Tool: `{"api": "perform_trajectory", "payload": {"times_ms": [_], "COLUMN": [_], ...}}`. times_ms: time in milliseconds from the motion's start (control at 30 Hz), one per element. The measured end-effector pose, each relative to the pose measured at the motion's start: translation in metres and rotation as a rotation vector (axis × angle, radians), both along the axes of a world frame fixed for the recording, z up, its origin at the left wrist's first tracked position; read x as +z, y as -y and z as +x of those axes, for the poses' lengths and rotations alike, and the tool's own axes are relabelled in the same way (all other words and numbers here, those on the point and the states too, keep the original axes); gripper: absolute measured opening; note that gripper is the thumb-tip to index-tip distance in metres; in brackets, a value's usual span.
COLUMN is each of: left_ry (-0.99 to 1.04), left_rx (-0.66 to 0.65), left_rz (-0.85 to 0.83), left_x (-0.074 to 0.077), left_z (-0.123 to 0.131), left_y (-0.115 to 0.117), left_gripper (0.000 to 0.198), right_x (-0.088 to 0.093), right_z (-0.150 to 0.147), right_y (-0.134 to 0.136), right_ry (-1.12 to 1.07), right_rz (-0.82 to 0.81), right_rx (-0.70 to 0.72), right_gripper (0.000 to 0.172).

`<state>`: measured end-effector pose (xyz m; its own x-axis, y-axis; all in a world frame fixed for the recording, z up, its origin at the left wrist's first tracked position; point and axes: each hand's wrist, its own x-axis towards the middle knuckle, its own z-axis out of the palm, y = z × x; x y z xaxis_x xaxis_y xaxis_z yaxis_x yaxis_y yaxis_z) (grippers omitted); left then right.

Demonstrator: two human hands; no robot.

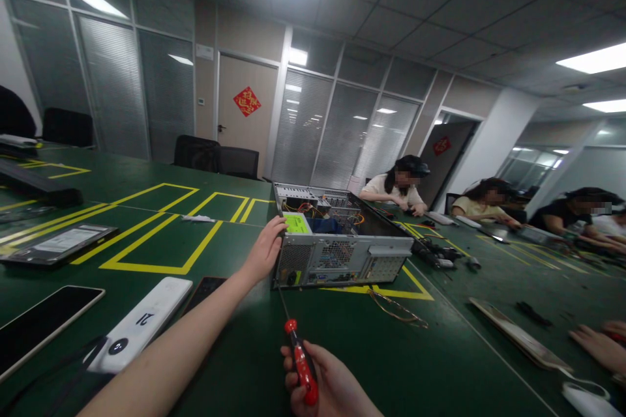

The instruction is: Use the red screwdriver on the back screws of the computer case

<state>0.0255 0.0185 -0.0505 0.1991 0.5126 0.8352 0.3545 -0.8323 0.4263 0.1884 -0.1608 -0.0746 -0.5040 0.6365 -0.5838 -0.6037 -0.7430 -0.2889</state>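
An open computer case point(352, 260) sits on a green table point(235, 365), left hand point(267, 247) against its near-left corner, grip unclear, right hand point(332, 384) clasping a red screwdriver point(303, 365) below, best aimed straight with the case braced.

Own body, head view: left forearm point(176, 345), running from the lower left toward the centre of the frame, is bare along its visible length, smooth in outline, broadest near the bottom edge and tapering evenly to a slim wrist; left hand point(264, 251), mid-frame, is bare as well, with a smooth back and slender fingers. Right hand point(332, 374), bottom centre of the frame, is likewise bare, with a rounded thumb base and slim fingers, cut off by the bottom edge; fingernail detail on both is too small to tell.
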Motion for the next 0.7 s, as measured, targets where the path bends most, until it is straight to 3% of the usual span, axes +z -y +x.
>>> {"api": "perform_trajectory", "payload": {"times_ms": [267, 433, 600, 700], "left_ry": [-0.001, 0.003, 0.004, 0.002], "left_rx": [0.001, -0.003, -0.004, -0.004], "left_rz": [-0.008, -0.008, -0.001, -0.004], "left_x": [-0.0002, -0.0011, -0.0018, -0.0012], "left_z": [0.0002, 0.0000, -0.0002, -0.0003], "left_y": [0.0001, -0.0005, -0.0014, -0.0009], "left_gripper": [0.034, 0.034, 0.034, 0.033], "right_x": [0.0001, 0.0011, -0.0054, -0.0065], "right_z": [0.0070, 0.0055, 0.0069, 0.0082], "right_y": [-0.0043, -0.0039, -0.0047, -0.0044], "right_ry": [-0.003, 0.010, 0.010, -0.013], "right_rz": [-0.048, -0.075, -0.030, 0.008], "right_rx": [-0.161, -0.111, 0.027, 0.022], "right_gripper": [0.025, 0.033, 0.034, 0.035]}}
